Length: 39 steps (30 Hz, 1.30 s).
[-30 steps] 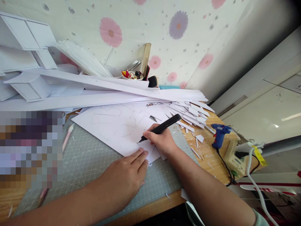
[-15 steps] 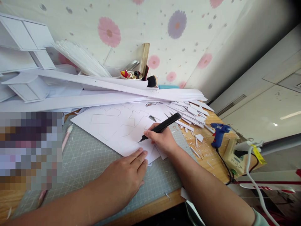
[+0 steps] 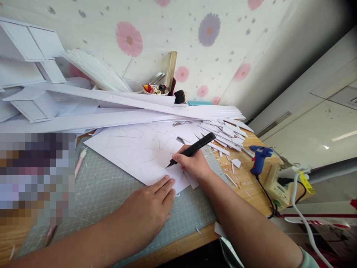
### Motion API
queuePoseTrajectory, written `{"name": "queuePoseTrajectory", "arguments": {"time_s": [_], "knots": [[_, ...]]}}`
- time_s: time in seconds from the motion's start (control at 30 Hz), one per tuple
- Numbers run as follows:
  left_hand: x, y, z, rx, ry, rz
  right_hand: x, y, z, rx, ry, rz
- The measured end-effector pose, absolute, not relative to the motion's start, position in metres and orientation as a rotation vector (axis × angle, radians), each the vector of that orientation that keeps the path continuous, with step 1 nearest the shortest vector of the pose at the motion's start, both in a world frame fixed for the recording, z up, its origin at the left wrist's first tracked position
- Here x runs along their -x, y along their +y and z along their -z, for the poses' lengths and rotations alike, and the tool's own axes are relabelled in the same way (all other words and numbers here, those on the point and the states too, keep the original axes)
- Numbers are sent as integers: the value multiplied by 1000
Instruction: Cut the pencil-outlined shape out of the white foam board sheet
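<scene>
My right hand [image 3: 192, 163] grips a black craft knife [image 3: 193, 149], its handle slanting up to the right. The knife's thin tip rests on a white board sheet [image 3: 119, 149] marked with several angular outlines. My left hand [image 3: 156, 203] lies flat, fingers stretched out, with its fingertips on the sheet's near edge just below the tip. Under the sheet and the left hand is a grey-green gridded cutting mat [image 3: 111, 193].
White offcuts [image 3: 223, 134] are heaped at the right, near a blue glue gun [image 3: 260, 160] and a power strip [image 3: 279, 188]. Long white strips [image 3: 125, 115] cross behind the sheet. White board models [image 3: 33, 100] stand at the left; a pink pencil [image 3: 80, 162] lies on the mat.
My right hand has shifted very slightly, carrying the knife tip a little up and to the right on the sheet. My left hand stays in place.
</scene>
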<state>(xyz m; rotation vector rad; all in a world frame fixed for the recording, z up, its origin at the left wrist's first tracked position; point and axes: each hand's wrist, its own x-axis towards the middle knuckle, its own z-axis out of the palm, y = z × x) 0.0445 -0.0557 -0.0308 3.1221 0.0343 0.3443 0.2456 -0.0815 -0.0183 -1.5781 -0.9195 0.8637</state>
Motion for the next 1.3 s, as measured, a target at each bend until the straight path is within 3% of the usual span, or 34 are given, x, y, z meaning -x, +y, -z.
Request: {"name": "queuePoseTrajectory", "arguments": {"time_s": [1.3], "knots": [[-45, -53, 25, -3108, 4, -338, -263, -86, 21, 1551, -843, -825]]}}
